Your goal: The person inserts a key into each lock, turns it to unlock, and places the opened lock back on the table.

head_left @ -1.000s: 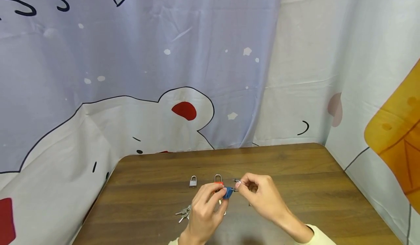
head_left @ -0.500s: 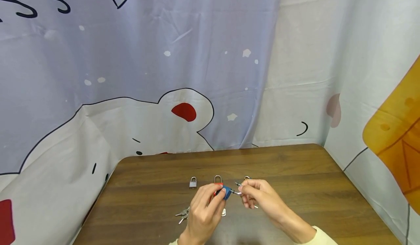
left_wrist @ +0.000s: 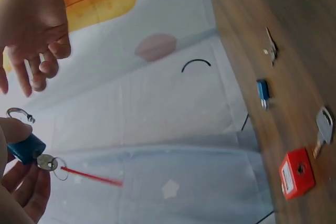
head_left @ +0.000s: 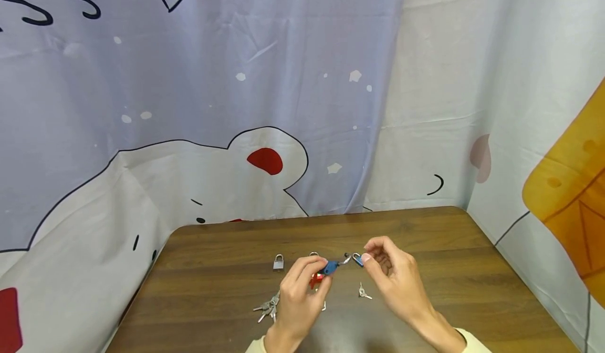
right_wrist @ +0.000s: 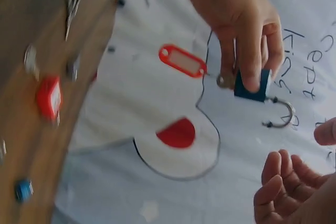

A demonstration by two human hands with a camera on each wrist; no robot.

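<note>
My left hand [head_left: 300, 295] pinches a blue padlock [head_left: 330, 267] above the table. Its shackle [right_wrist: 283, 115] is swung out, with the free end clear of the body. A key [left_wrist: 47, 162] sits at the bottom of the padlock, and a red key tag [right_wrist: 181, 61] hangs from the key's ring. To the right, my right hand [head_left: 397, 279] is apart from the padlock, its fingers loosely bent with nothing between them. A smaller blue padlock [left_wrist: 263, 90] lies on the table, partly behind the right thumb in the head view.
A silver padlock [head_left: 278, 263] lies on the wooden table [head_left: 212, 269]. A red padlock [left_wrist: 297, 174] is partly behind the left hand in the head view, with a key [left_wrist: 325, 125] near it. Several keys [head_left: 269, 308] lie at left, small keys [head_left: 363, 291] at right. Printed curtains hang behind.
The right hand has let go of the blue padlock's shackle and moved away to the right. The shackle has turned outward, and the left hand has tilted the padlock slightly.
</note>
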